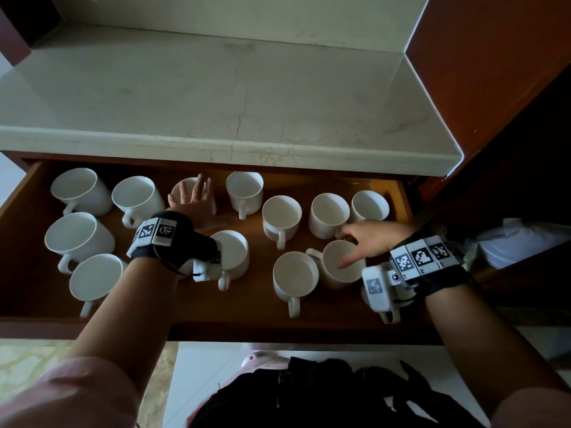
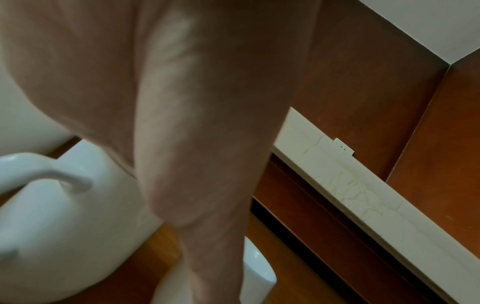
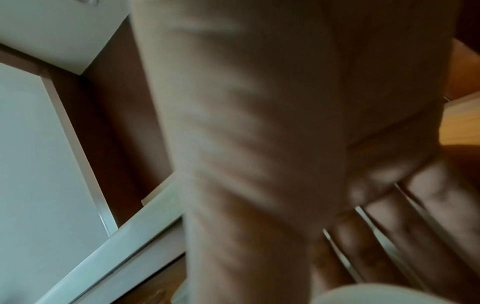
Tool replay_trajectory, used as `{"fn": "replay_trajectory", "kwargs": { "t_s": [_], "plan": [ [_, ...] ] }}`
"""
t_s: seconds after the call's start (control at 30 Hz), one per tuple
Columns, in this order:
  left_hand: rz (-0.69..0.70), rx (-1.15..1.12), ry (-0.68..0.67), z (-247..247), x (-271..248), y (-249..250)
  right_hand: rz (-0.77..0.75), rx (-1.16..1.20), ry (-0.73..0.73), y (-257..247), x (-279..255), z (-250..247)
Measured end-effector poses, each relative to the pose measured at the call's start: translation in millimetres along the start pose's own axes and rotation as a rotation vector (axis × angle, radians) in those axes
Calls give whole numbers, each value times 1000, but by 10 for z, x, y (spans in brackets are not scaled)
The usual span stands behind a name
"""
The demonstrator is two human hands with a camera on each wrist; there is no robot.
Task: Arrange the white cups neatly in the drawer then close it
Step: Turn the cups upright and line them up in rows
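Observation:
Several white cups stand upright in the open wooden drawer (image 1: 216, 330), in loose rows with handles pointing different ways. My left hand (image 1: 193, 193) reaches to the back row, fingers straight and spread over a cup (image 1: 180, 188) there. In the left wrist view the open hand (image 2: 182, 144) fills the middle, with a handled cup (image 2: 64, 216) beside it. My right hand (image 1: 344, 248) pinches the rim of a cup (image 1: 333, 273) at the front right, thumb inside and fingers over the far edge. The right wrist view is blurred: the hand (image 3: 259, 144) over a cup rim (image 3: 389, 294).
A pale marble counter (image 1: 247, 88) overhangs the back of the drawer. A dark wooden cabinet side (image 1: 494, 72) rises on the right, with white cloth (image 1: 525, 242) on a lower shelf. Bare drawer floor (image 1: 256, 291) shows between the middle cups.

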State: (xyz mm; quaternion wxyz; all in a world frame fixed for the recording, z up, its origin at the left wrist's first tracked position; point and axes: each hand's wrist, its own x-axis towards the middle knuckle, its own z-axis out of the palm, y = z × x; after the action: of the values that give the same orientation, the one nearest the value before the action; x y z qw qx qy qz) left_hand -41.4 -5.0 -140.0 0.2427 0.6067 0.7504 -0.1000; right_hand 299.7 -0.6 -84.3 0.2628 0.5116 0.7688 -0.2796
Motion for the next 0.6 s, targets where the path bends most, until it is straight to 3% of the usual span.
{"fn": "replay_trajectory", "kwargs": {
  "t_s": [0.27,0.6],
  "plan": [
    [0,4,7,11,-11,7,49,-66,-40,-154,103,143],
    [-3,6,8,-1,-9,7,70,-39,22,-269,74,166]
  ]
}}
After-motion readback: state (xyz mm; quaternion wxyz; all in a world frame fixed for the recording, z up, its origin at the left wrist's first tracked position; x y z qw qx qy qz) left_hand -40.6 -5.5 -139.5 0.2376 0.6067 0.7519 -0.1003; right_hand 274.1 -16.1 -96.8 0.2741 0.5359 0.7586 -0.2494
